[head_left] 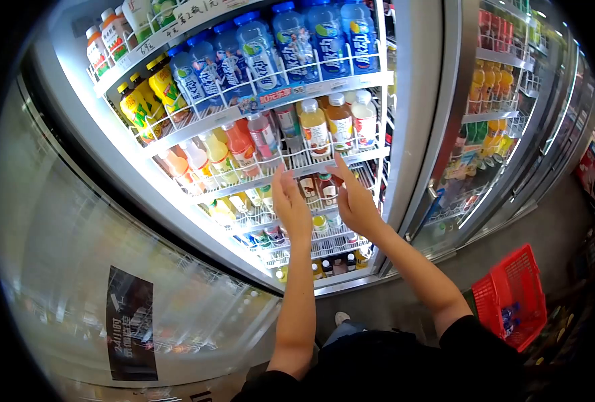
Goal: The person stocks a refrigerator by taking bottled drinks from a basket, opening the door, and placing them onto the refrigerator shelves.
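Both hands reach toward the shelves of a lit drinks cooler. My left hand [290, 199] has its fingers extended upward, with nothing in it, close to the edge of the middle shelf [244, 184]. Across from it, my right hand [356, 199] points its fingers up and inward, apart and holding nothing. Just above the hands stand a pink bottle [262, 136], a yellow-capped bottle [314, 127], an amber bottle [339, 122] and a white-capped bottle [363, 119]. A gap in the row lies between the pink and yellow-capped bottles.
Blue bottles [260, 57] and yellow bottles [135, 108] fill the upper shelf. The cooler's glass door [63, 268] stands open at left. A red basket [535, 295] with blue-capped items is at lower right, near another closed cooler [488, 120].
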`<state>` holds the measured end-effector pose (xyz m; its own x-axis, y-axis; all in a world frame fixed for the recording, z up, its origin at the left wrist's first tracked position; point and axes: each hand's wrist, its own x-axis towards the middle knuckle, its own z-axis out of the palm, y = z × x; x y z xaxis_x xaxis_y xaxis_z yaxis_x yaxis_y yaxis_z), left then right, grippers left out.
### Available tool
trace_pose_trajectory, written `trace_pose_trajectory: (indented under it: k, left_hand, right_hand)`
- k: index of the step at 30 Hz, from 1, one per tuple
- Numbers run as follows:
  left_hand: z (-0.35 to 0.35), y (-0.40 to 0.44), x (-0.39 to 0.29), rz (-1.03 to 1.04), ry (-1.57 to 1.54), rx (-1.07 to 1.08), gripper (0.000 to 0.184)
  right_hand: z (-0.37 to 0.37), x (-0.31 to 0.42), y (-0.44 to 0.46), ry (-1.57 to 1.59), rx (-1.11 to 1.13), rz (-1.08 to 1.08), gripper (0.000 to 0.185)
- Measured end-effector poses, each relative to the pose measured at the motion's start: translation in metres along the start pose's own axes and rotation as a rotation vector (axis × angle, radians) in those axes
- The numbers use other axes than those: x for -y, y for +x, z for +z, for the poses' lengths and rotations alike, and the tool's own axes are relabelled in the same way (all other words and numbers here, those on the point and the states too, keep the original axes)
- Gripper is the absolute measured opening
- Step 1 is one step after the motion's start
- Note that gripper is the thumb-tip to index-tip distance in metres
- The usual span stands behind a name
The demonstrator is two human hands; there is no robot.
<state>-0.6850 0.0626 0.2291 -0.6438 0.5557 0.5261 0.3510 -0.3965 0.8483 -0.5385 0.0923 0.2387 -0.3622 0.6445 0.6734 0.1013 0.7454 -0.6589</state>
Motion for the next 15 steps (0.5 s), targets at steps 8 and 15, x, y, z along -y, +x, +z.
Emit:
trace_pose_trajectory:
  k: [8, 15]
  left_hand:
    - [0.079, -0.173, -0.027, -0.048, -0.089, 0.182, 0.031]
    - [0.176, -0.378, -0.058, -0.18, -0.266, 0.665, 0.026]
  right_hand:
    - [-0.143, 0.013, -0.152, -0.059, -0.241, 0.131, 0.075]
    - [-0.276, 0.025, -0.328, -0.339, -0.555, 0.275, 0.063]
